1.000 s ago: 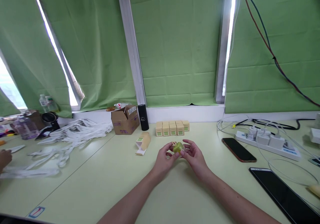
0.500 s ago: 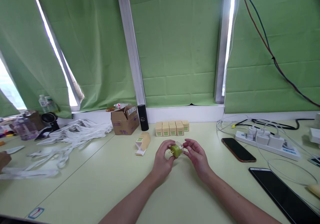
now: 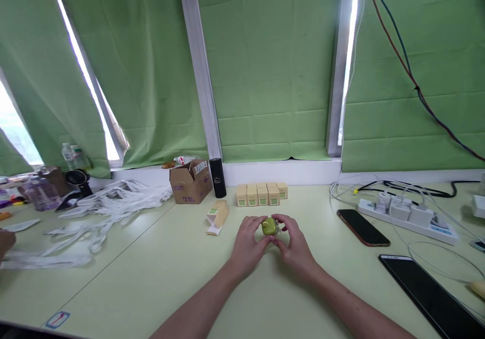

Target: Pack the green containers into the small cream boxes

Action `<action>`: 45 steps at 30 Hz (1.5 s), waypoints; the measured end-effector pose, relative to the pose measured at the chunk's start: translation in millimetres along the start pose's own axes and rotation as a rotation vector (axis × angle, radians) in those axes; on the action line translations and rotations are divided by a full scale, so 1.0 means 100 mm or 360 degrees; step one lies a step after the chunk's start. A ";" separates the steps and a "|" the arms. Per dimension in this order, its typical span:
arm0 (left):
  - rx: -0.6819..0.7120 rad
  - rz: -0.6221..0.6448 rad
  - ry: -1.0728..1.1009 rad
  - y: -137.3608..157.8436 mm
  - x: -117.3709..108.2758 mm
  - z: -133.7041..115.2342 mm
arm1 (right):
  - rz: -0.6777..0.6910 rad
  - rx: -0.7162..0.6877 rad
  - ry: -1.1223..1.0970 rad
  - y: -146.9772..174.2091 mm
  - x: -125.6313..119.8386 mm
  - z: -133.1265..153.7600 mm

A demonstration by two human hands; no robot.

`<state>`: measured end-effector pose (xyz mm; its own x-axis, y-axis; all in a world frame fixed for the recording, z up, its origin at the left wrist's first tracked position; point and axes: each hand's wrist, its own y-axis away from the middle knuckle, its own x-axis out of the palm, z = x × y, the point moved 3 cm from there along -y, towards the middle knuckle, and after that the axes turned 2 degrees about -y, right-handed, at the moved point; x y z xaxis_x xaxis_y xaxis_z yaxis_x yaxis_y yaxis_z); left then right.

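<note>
A small olive-green block with rounded edges (image 3: pixel 269 226) is held above the table between both hands; its exact kind I cannot make out. My left hand (image 3: pixel 248 239) pinches it from the left with thumb and fingertips. From the right, my right hand (image 3: pixel 294 243) closes on it too, its fingers around a clear part at the block's right side. Beyond the hands stands a row of several small cardboard boxes (image 3: pixel 262 195) with green-bordered labels. To the left lies one more small box (image 3: pixel 217 215), its end flap open toward me.
A brown carton (image 3: pixel 190 185) and a black cylinder (image 3: pixel 217 178) stand at the back. White strips (image 3: pixel 109 210) lie heaped on the left, near another person's hand (image 3: pixel 5 241). On the right are a power strip (image 3: pixel 409 218), a phone (image 3: pixel 362 227), a tablet (image 3: pixel 432 296) and loose cables.
The green block has been turned, showing a different face. My right hand has moved in from its right side to grip it. The other person's hand has come further in at the left edge.
</note>
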<state>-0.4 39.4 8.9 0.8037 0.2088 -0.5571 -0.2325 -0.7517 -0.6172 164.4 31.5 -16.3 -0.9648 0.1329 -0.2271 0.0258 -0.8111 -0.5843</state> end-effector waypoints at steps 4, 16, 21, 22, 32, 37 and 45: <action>0.0093 0.0083 -0.0179 0.01 0.00 -0.02 | 0.0077 0.0035 0.0007 -0.02 0.01 -0.03; -0.0537 -0.0253 -0.0753 -0.31 -0.47 0.40 | 0.0074 0.0219 0.0147 0.02 0.01 -0.20; -0.0995 -0.0181 -0.1179 -0.47 -0.77 0.66 | 0.0090 0.0195 0.0241 0.03 0.02 -0.24; -0.1021 -0.0162 -0.1201 -0.49 -0.81 0.71 | 0.0089 0.0198 0.0253 0.03 0.02 -0.24; -0.1106 0.0091 -0.1351 -0.53 -0.88 1.05 | 0.0016 0.0146 0.0298 0.05 0.01 -0.17; -0.1070 0.0128 -0.1409 -0.49 -0.86 1.01 | -0.0005 0.0022 0.0360 0.03 -0.02 0.00; -0.0794 0.0063 -0.1427 -0.40 -0.78 0.73 | -0.0057 -0.0170 0.0447 0.02 -0.07 0.19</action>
<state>-93.6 98.8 36.9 0.0483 0.4149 -0.9086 0.1688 -0.9000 -0.4020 165.9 18.3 -1.2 -0.8559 0.3246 -0.4026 0.0349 -0.7405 -0.6712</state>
